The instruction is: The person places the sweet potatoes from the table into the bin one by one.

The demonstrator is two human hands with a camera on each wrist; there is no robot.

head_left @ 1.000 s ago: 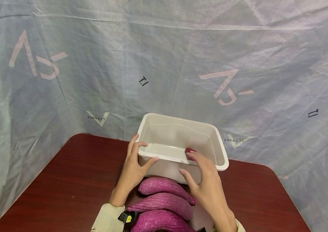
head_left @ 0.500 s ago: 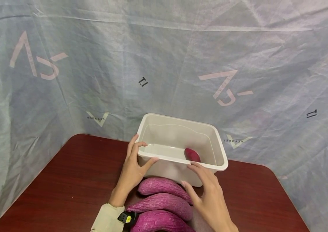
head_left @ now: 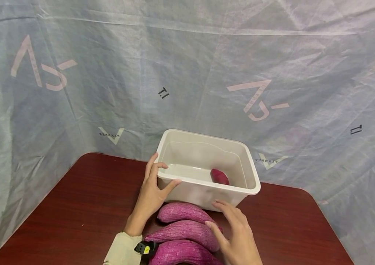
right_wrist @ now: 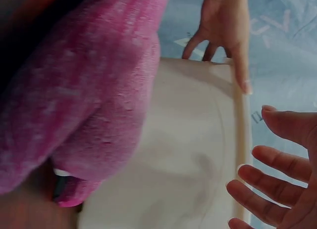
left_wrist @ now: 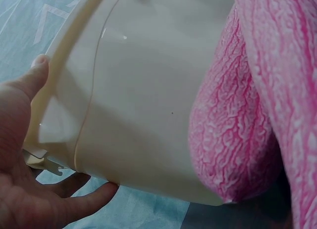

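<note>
Fingers of my left hand [head_left: 150, 195] were curled round the near left corner of the white tub [head_left: 174, 139], thumb laid along the front rim and the others hooked over the side, and that grip matched the frames from 1 s and 0.5 s back; no shift there. The left wrist view showed the same: palm under the rim, tub wall filling the frame. Moving right, three purple sweet potatoes [head_left: 187, 230] lay stacked side by side on the dark red table [head_left: 74, 206], just in front of the tub and touching its front wall. Inside the tub, toward its right half, sat one smaller sweet potato [head_left: 220, 176], now fully in view; 1 s back my right hand covered most of it. So the change was on the right: my right hand [head_left: 237, 235] had come off the tub rim, drawn back toward me and dropped low, fingers spread and relaxed, gripping nothing, tips over the right ends of the top two potatoes. I'd judge one potato was delivered and the hand was going for the next, approx. three left. Materials: tub looked like smooth, glossy, rigid plastic w/ rounded corners and a rolled lip; potatoes were long, tapered, w/ a rough wrinkled matte skin; table was polished wood-grain w/ rounded corners; backdrop was a creased grey-blue sheet [head_left: 273, 55] w/ faint printed marks.
</note>
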